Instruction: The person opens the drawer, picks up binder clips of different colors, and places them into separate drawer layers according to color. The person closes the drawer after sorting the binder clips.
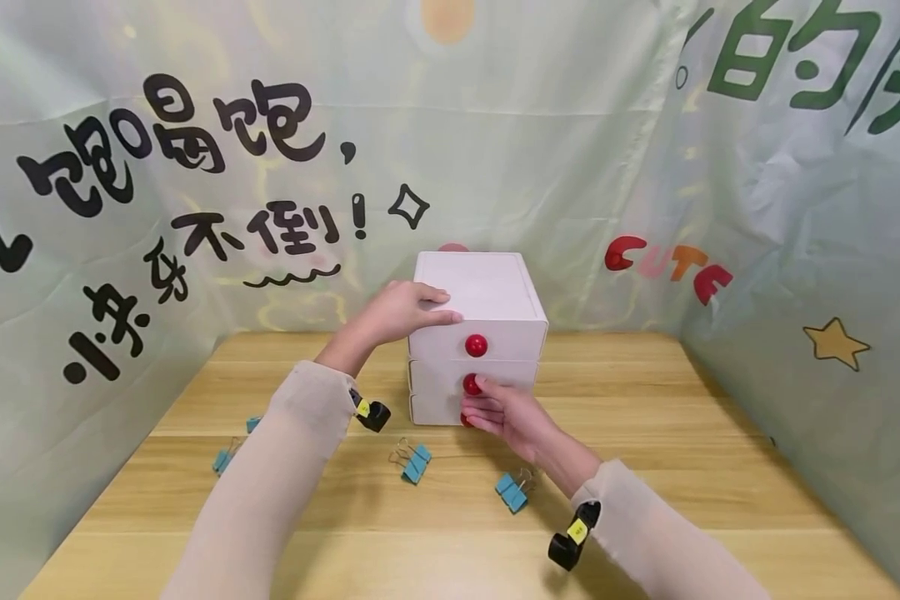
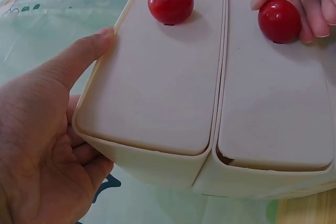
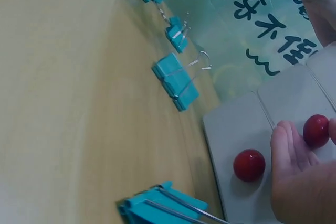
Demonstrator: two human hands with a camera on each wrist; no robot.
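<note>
Beige sleeves (image 1: 277,467) lay nearest the lens, reaching over a wooden table (image 1: 682,417). On it, toward the back, stood a white drawer box (image 1: 487,279), upright, its three drawers apparently pushed in. Left hand (image 1: 401,310) rested over the box's top left edge, thumb at the front rim, fingers lying loosely rather than wrapped around. Right hand (image 1: 513,417) pinched the middle knob (image 1: 472,383), lower fingers extended near the bottom knob (image 3: 249,165). Four teal clips (image 1: 416,465) lay untouched, two before the box, two off left. Top knob (image 1: 476,345) was free. Step in hand, as judged: bracing the box while taking hold of the middle drawer (image 1: 438,379). Next move probably called for a straight, level pull toward the body, left hand pressing down lest the box slide.
</note>
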